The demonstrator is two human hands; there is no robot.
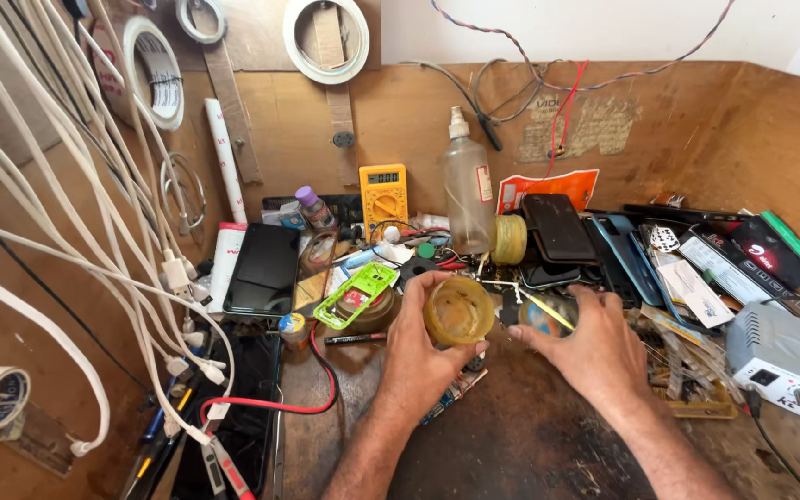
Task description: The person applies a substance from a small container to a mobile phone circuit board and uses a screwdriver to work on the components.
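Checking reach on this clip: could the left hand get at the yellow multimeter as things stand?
Probably not right away: the left hand is closed on a yellow jar, and the multimeter stands against the back wall behind clutter, including a green tray.

A phone-repair workbench: multimeter (383, 196), phones (263, 268), cables (94, 231), tape rolls (326, 37).

A dark, worn surface (530, 435) walled by plywood; on it lie a black phone (263, 268), yellow multimeter (383, 196), clear spray bottle (468, 190), green frame (356, 294), stacked phones (557, 231), grey soldering station (781, 356).
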